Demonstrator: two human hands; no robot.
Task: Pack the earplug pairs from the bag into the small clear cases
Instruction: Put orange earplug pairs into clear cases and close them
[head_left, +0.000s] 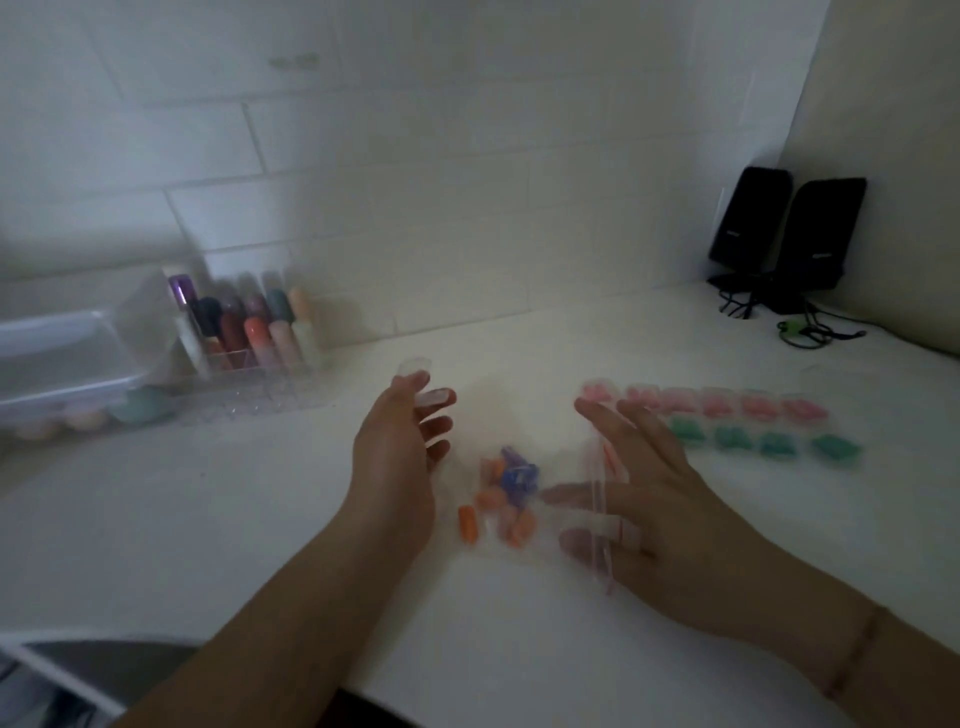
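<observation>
Hands hover over a white counter (291, 519) in dim, blurred light. The left hand (397, 462) holds a small clear case (423, 387) between thumb and fingertips, its lid seemingly swung up, though the blur makes that hard to judge. The right hand (660, 514) has its fingers spread and straight, and a couple of them reach into the mouth of a clear zip bag (566, 519) lying flat on the counter between the two hands. Whether the thumb pinches the bag's edge, I cannot tell.

Inside the bag, orange earplugs (493, 512) lie loose with a few blue ones (517, 475) among them, near the left hand's palm.

Just beyond the right hand sit two rows of filled cases: a row with pink plugs (719, 405) behind, a row with green plugs (779, 446) in front, side by side.

At the back left stands a clear organizer (249, 338) full of coloured tubes, next to a lidded plastic box (62, 358). In the far right corner two black speakers (784, 234) lean by the wall, with cables (802, 332) trailing at their base.
</observation>
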